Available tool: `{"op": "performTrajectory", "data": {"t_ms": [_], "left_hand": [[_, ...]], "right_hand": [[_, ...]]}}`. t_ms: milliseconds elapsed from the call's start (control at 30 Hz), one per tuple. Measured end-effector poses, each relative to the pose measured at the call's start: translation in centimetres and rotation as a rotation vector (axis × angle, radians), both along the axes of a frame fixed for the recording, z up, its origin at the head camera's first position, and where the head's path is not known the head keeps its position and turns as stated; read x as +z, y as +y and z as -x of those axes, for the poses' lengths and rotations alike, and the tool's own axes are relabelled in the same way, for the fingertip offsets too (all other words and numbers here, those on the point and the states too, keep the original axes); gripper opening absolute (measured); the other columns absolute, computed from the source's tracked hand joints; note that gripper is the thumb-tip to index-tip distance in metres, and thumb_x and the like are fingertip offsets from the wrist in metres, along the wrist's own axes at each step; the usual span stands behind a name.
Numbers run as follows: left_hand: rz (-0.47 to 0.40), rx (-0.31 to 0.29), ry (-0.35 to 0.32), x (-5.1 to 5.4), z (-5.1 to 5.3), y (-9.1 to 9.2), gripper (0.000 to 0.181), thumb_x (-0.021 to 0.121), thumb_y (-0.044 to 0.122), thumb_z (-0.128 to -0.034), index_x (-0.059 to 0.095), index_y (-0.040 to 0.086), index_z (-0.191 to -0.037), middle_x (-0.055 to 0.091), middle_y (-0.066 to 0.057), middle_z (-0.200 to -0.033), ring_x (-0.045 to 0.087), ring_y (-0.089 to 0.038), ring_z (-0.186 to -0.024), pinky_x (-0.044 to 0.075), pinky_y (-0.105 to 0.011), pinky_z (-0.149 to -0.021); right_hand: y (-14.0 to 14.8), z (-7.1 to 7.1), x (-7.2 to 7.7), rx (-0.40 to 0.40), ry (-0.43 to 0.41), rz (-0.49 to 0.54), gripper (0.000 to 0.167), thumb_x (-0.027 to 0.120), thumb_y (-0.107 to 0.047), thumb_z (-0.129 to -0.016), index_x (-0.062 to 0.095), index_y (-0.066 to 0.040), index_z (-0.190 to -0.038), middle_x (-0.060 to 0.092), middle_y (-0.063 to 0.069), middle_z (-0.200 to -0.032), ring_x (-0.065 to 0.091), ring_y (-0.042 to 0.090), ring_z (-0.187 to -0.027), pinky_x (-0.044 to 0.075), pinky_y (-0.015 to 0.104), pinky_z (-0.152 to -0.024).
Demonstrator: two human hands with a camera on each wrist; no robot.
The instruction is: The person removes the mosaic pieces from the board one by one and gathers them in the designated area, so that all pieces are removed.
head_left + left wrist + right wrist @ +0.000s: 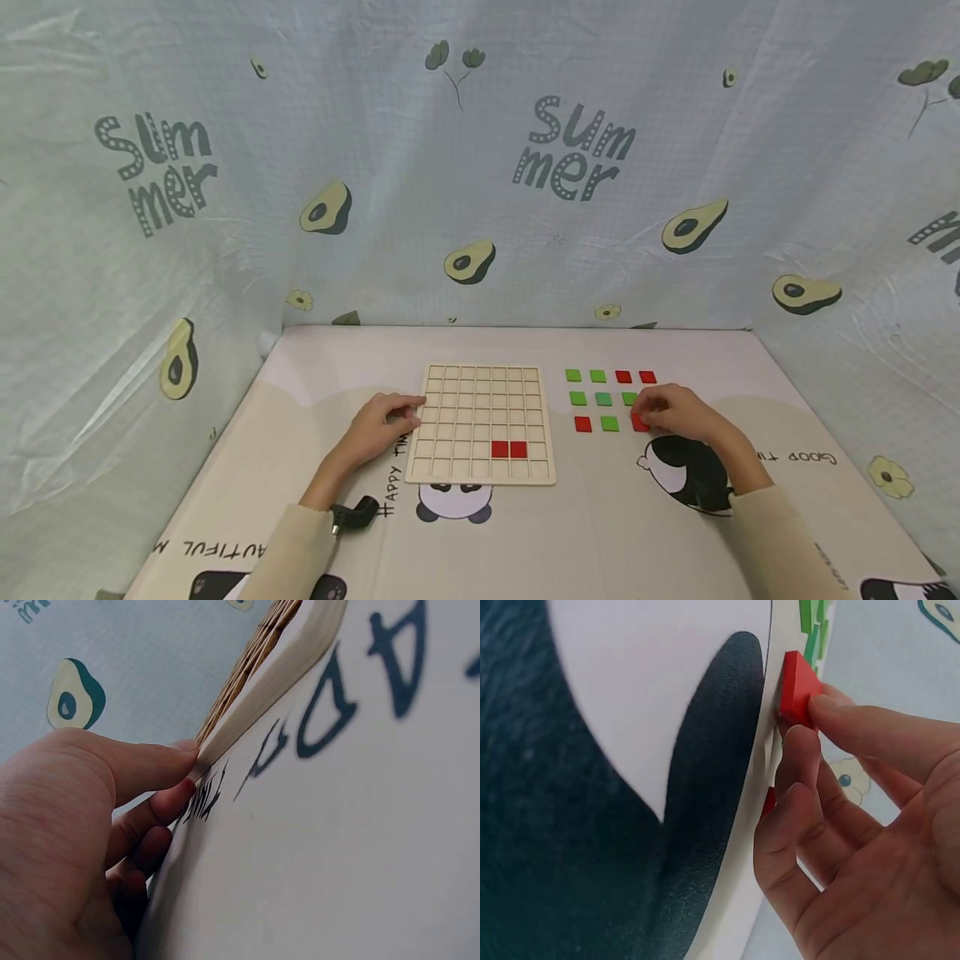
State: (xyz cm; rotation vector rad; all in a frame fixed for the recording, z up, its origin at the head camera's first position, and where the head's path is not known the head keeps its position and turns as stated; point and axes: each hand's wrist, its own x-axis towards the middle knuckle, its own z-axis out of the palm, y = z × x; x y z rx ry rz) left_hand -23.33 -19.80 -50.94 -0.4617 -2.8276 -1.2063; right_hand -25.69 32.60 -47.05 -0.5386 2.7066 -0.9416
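Observation:
A pale wooden grid board [453,429] lies on the table with two red square tiles [509,450] side by side in its lower right part. My left hand [378,427] rests at the board's left edge. In the left wrist view, a fingertip [184,746] touches the board's rim [277,690]. To the right of the board my right hand [678,412] pinches a red square tile [799,690] between thumb and fingers. The tile stands tilted in the right wrist view. Part of another red piece [769,801] shows behind the fingers.
Rows of loose tiles lie right of the board: several green ones, such as a green tile [610,424], and other red ones, such as a red tile [582,424]. A black object [356,513] is by the left wrist. Printed sheeting [390,275] hangs behind the table.

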Motion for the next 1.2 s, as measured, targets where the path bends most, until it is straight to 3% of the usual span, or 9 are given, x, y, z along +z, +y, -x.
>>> {"op": "performTrajectory", "data": {"t_ms": [233, 500, 1200], "left_hand": [[-0.001, 0.000, 0.000, 0.03, 0.05, 0.10, 0.039, 0.073, 0.018, -0.0938, 0.072, 0.009, -0.131, 0.067, 0.004, -0.091, 0.053, -0.016, -0.092, 0.040, -0.036, -0.088], [0.003, -0.016, 0.017, -0.01, 0.18, 0.19, 0.038, 0.073, 0.018, -0.0940, 0.072, 0.008, -0.131, 0.067, 0.004, -0.091, 0.053, -0.015, -0.091, 0.041, -0.034, -0.087], [0.002, -0.020, 0.018, -0.16, 0.15, 0.02, 0.038, 0.073, 0.017, -0.0940, 0.072, 0.008, -0.130, 0.066, 0.004, -0.090, 0.054, -0.014, -0.090, 0.042, -0.032, -0.085]], "right_hand": [[-0.08, -0.18, -0.15, -0.016, 0.051, -0.043, 0.010, 0.068, -0.006, -0.093, 0.076, -0.010, -0.098, 0.072, 0.003, -0.097, 0.057, 0.018, -0.090, 0.051, 0.029, -0.076], [0.18, -0.52, -0.25, -0.018, -0.022, -0.013, 0.016, 0.076, -0.009, -0.087, 0.075, -0.006, -0.103, 0.073, 0.005, -0.100, 0.061, 0.019, -0.087, 0.053, 0.033, -0.077], [-0.17, -0.62, -0.57, -0.048, -0.016, -0.015, 0.019, 0.077, -0.014, -0.088, 0.074, -0.005, -0.105, 0.068, 0.002, -0.092, 0.056, 0.019, -0.085, 0.049, 0.029, -0.072]]}}
